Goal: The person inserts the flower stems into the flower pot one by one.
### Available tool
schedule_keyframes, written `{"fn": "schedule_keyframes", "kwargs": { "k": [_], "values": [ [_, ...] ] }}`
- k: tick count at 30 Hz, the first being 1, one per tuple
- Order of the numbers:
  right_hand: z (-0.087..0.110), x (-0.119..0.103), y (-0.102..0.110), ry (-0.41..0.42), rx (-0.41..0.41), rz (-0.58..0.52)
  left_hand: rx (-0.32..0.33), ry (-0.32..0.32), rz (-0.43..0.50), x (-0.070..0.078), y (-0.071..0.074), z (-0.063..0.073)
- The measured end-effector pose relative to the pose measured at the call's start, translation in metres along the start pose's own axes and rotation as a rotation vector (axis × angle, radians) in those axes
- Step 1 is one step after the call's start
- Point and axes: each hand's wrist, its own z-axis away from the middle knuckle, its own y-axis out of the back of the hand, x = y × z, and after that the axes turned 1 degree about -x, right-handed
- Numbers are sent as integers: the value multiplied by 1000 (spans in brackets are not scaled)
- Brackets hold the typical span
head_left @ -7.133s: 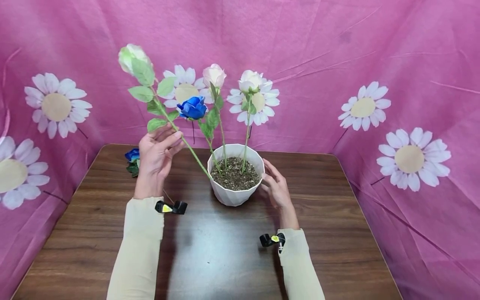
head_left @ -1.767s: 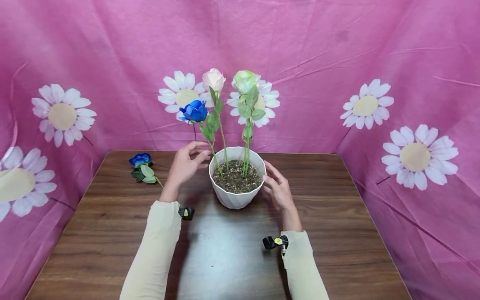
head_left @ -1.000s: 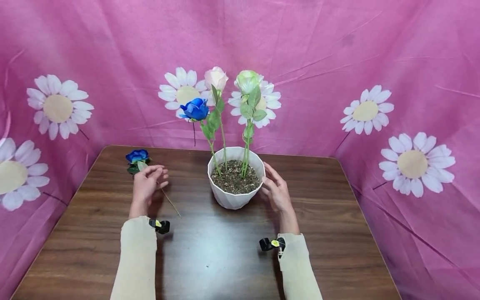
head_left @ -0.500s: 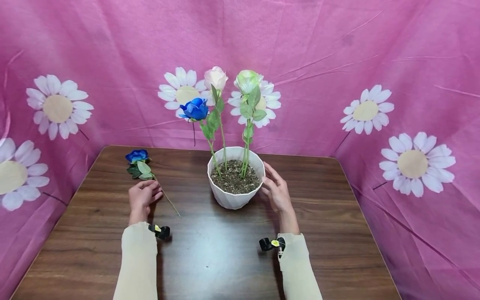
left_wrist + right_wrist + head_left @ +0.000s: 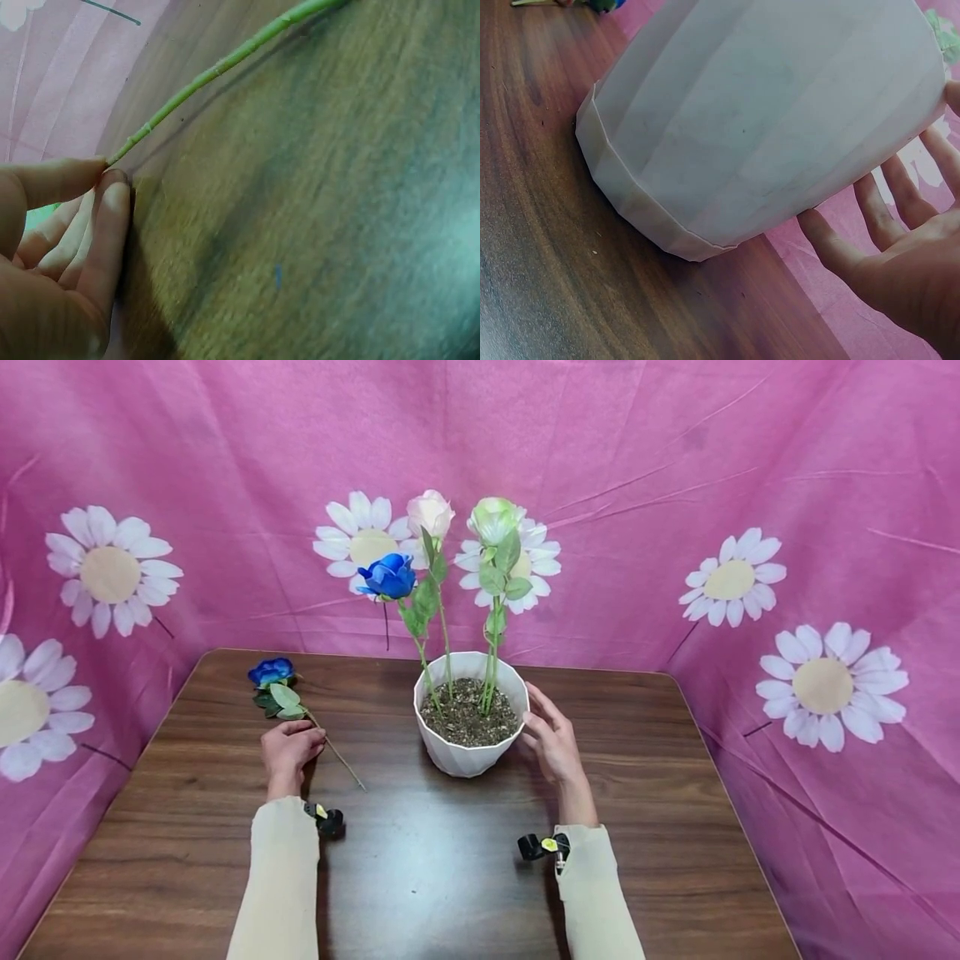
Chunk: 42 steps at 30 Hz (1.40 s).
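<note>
At the left of the table, a blue rose (image 5: 272, 672) lies with its bare stem slanting towards the front. My left hand (image 5: 288, 753) pinches this stem (image 5: 217, 69) between thumb and index finger, below the leaves. Fairly straight fingers of my right hand (image 5: 907, 255) touch the right side of a white faceted pot (image 5: 468, 762). Out of the pot's soil (image 5: 472, 722) rise another blue rose (image 5: 388, 575), a pale pink rose (image 5: 431, 515) and a green-white rose (image 5: 493, 521). Behind the green-white one a further white bloom is mostly hidden.
The wooden table (image 5: 435, 877) ends at a pink cloth (image 5: 615, 593) printed with large daisies, which hangs behind and on both sides. A tiny dark speck lies on the tabletop near the front.
The green-white rose, earlier in my left hand, now stands in the pot. My left hand has moved left and taken hold of the lying blue rose's stem. My right hand stays at the pot.
</note>
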Motion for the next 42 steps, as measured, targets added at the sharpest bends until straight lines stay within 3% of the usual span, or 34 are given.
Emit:
{"fn": "schedule_keyframes", "kwargs": {
  "k": [4, 11, 20, 24, 35, 42],
  "values": [
    [0, -1, 0, -1, -1, 2, -38, 23, 101, -1, -1, -2],
    [1, -2, 1, 0, -8, -4, -152, 102, 471, 2, 1, 2],
    [3, -2, 0, -1, -4, -5, -285, 79, 768, 14, 1, 10],
    [3, -2, 0, -3, -9, -1, -310, 64, 849, 19, -1, 12],
    [3, -1, 0, 2, -3, -4, -302, 32, 891, 39, -22, 21],
    [0, 0, 0, 1, -18, -6, -328, -33, 939, 52, -37, 30]
  ]
}}
